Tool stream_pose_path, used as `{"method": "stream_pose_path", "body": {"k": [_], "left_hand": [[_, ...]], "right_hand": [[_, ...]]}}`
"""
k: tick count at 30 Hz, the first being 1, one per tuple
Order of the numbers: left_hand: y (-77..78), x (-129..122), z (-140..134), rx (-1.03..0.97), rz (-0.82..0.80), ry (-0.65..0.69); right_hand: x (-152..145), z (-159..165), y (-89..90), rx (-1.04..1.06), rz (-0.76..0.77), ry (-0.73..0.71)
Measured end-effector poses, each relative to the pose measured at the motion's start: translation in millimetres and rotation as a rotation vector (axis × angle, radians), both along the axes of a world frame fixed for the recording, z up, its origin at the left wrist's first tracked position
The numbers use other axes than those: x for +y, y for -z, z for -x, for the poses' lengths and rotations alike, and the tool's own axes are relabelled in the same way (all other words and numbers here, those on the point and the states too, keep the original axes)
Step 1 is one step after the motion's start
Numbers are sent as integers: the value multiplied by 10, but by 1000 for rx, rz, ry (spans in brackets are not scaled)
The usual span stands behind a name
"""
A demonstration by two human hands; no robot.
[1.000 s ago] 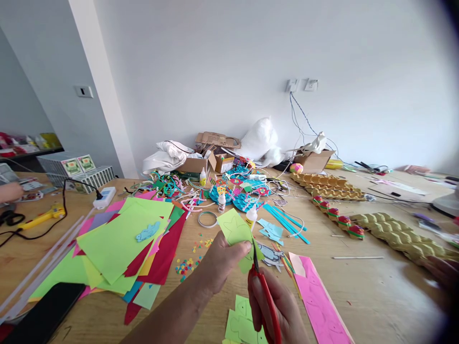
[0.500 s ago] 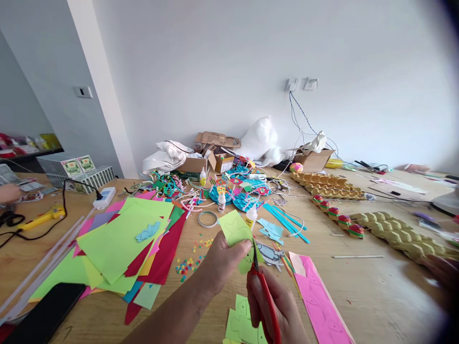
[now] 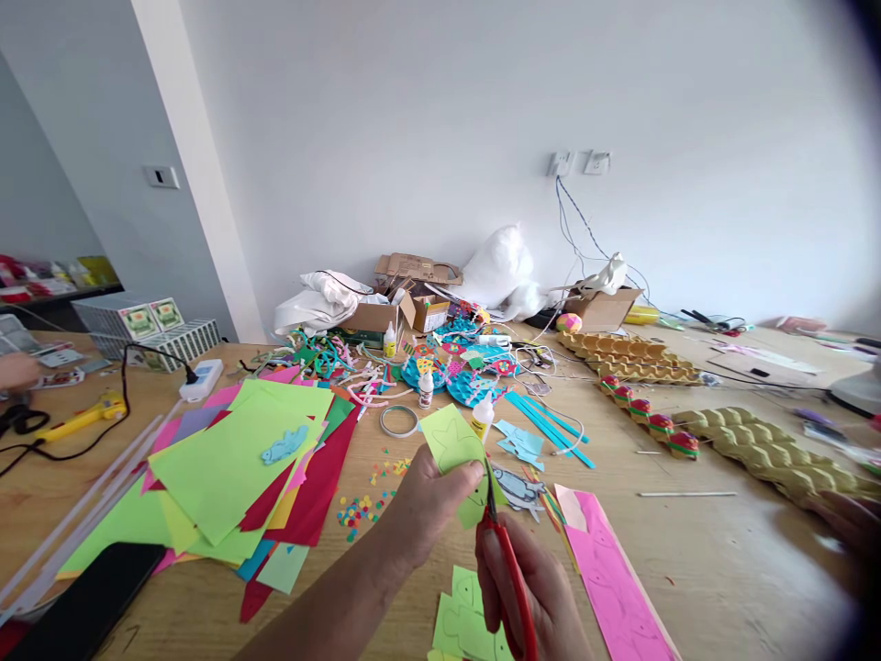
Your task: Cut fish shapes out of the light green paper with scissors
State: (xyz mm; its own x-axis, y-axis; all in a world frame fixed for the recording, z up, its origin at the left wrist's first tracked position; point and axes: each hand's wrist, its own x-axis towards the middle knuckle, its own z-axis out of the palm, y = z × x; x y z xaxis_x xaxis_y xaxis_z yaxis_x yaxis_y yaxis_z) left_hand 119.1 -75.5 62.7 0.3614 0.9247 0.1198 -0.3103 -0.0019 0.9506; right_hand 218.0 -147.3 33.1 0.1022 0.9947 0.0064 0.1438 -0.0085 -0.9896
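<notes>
- Broadly, a wooden surface [image 3: 722, 569] carries everything, backed by a pale wall [image 3: 385, 128].
- To the left spreads a loose stack of coloured paper [image 3: 206, 477], lime green uppermost, with a light-blue fish cutout [image 3: 284, 445] lying on it.
- To the right, an olive egg tray [image 3: 763, 450] lies near a strip of red painted egg cups [image 3: 640, 410]; a co-worker's hand [image 3: 843, 523] (dark and blurred) is beside the tray.
- Nearer, a long pink paper strip [image 3: 616, 574] bears pencilled outlines.
- The left hand [image 3: 430, 505] pinches a lime-green sheet [image 3: 451, 436] under its thumb, holding it up at the middle of the view, above the surface; drawn outlines show on it.
- The right hand [image 3: 529, 588] is wrapped round the handles of red-handled scissors [image 3: 519, 597], whose blades meet the sheet on its right side, just beside the left thumb.
- Below the hands lie green pieces with fish drawings [image 3: 464, 620], partly covered by the right hand.
- Beyond them stand a white glue bottle [image 3: 483, 415] and, flat, a tape roll [image 3: 399, 434].
- Smallest, paper dots [image 3: 354, 514] scatter left of the left hand.
</notes>
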Motion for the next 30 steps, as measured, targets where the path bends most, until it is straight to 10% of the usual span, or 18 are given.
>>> {"method": "stream_pose_path", "body": {"k": [30], "left_hand": [[-7, -27, -41, 20, 30, 12]], "right_hand": [[24, -5, 75, -6, -66, 53]]}}
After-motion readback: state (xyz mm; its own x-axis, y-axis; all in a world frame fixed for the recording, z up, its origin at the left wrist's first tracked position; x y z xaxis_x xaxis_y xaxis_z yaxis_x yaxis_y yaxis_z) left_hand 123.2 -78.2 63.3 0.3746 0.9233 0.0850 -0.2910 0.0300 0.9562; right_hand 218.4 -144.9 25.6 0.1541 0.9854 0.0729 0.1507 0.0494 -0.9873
